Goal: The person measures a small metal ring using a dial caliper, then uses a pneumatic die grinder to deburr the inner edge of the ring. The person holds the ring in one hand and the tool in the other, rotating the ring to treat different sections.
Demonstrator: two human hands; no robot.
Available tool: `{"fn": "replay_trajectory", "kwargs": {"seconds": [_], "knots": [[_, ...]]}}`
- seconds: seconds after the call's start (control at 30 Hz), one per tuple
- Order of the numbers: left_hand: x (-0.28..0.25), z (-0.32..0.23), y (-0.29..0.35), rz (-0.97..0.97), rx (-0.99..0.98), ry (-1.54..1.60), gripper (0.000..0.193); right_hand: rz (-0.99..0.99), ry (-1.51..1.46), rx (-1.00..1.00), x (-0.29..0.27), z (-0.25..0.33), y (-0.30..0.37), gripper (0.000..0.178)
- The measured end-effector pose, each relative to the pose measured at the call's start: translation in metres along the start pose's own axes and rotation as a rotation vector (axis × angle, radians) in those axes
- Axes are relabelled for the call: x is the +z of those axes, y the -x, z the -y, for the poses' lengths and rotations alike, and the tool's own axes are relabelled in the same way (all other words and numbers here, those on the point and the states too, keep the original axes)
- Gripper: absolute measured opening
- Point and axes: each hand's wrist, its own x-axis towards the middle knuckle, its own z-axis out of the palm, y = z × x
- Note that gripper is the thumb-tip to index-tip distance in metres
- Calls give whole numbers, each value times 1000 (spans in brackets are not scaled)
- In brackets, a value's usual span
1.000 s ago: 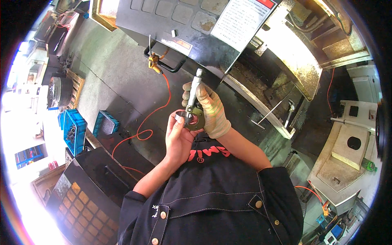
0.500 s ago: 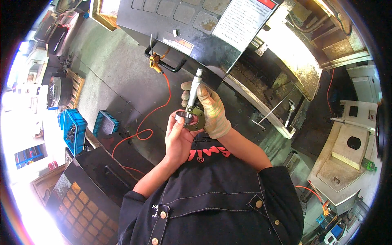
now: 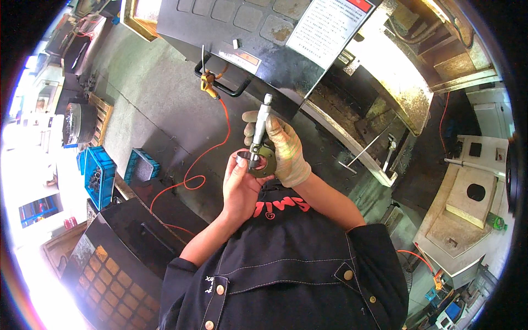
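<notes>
- Both hands meet in front of the chest, close together, each closed on something.
- Bare, the left hand [image 3: 240, 187] pinches a dark metal ring [image 3: 240, 158] between thumb and fingers at its near left side.
- Gloved, the right hand [image 3: 287, 154] curls around a micrometer [image 3: 260, 129], thumb along its silvery barrel and fingers bent behind; its palm lies beside the green frame [image 3: 268, 169].
- At the frame's opening sits the ring, with the lower end of the barrel over it; whether both measuring faces touch it is too small to tell.
- Pointing away from the body, the barrel leans slightly right.
- Just below the hands is a black garment [image 3: 297, 253] with red lettering and brass-coloured buttons.
- Beyond them, a yellow air gun [image 3: 207, 85] rests at a black handle [image 3: 237, 92], its orange hose [image 3: 227, 124] looping over the floor [image 3: 132, 93].
- Farther ahead stands a dark machine panel [image 3: 242, 38] bearing a white sheet [image 3: 324, 36].
- Well to the left, a blue crate [image 3: 100, 187] holds parts, near a second crate [image 3: 132, 165].
- On the right, a T-shaped rod [image 3: 367, 149] leans across a machine's edge; farther off lies a green bottle [image 3: 498, 223].
</notes>
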Motion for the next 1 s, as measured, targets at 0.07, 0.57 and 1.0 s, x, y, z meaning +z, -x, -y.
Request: {"fn": "replay_trajectory", "kwargs": {"seconds": [0.07, 0.57, 1.0], "knots": [[-1, 0, 0, 0, 5, 9, 32, 2, 18, -3, 0, 0, 0, 45], [3, 3, -2, -32, 1, 20, 32, -18, 152, -16, 5, 7, 0, 44], [6, 0, -4, -29, -22, 7, 31, 20, 82, 4, 2, 8, 0, 47]]}}
